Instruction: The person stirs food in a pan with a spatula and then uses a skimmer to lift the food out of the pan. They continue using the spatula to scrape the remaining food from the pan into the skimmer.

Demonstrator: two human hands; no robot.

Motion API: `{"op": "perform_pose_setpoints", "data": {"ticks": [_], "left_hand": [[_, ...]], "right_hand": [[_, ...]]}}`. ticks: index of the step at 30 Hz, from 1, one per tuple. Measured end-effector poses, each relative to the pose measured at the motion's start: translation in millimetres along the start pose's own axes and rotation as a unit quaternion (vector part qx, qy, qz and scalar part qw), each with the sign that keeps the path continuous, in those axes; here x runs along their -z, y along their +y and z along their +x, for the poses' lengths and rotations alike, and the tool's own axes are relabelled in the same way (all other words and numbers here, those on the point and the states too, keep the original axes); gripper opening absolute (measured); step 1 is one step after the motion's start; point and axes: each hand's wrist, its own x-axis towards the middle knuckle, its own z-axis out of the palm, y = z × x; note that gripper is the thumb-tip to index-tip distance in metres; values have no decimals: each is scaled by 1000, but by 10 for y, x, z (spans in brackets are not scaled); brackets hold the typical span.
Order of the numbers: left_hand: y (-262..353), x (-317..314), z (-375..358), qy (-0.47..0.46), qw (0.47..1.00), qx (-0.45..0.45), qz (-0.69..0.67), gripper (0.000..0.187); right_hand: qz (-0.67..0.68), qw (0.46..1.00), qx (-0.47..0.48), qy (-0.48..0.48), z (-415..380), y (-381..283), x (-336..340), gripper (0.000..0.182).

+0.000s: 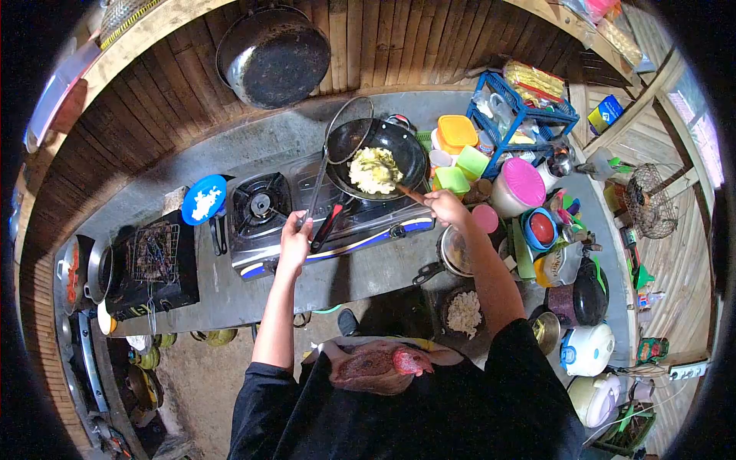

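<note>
My left hand (294, 239) is closed around the long handle of a round wire-rimmed skimmer (317, 185), whose ring stands over the left side of the wok. The black wok (412, 157) sits on the right burner, with a heap of pale yellow food (373, 170), like scrambled egg, in it. My right hand (447, 208) grips a wooden-handled spatula (412, 194); its far end reaches into the food, where the tip is hidden. The wok's black and red handle (328, 227) points toward me, just right of my left hand.
Left of the gas stove (307, 253) lies a blue plate (198, 190) with white bits on it. Plastic tubs, a pink-lidded container (524, 184) and a blue rack (502, 115) crowd the right side. A lidded pot (458, 251) stands by my right forearm. A large pan (274, 61) hangs on the wall.
</note>
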Motion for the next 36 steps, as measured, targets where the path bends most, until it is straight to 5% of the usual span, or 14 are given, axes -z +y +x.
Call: {"op": "perform_pose_setpoints", "data": {"ticks": [1, 5, 8, 10, 14, 24, 27, 36], "left_hand": [[-1, 0, 6, -1, 1000, 0, 0, 12], [19, -7, -2, -7, 1000, -16, -13, 11], [2, 14, 11, -9, 1000, -20, -12, 11], [6, 20, 6, -13, 1000, -13, -11, 13], [19, 15, -13, -7, 1000, -5, -22, 12], [-13, 35, -3, -12, 999, -22, -36, 11], [56, 33, -38, -1, 1000, -7, -12, 12], [-8, 56, -22, 2, 1000, -6, -5, 10]], "right_hand": [[174, 975, -120, -70, -99, -158, 19, 33], [243, 961, -111, -66, -169, -228, -30, 37], [206, 978, -31, -5, -135, -185, -34, 34], [33, 989, 116, 81, -136, -197, -41, 33], [-31, 988, 123, 85, -201, -197, -82, 31], [-142, 942, 110, 284, -27, -18, -47, 29], [-180, 960, 26, 214, 45, -6, -114, 27], [-24, 986, 45, 157, 115, 45, -193, 32]]}}
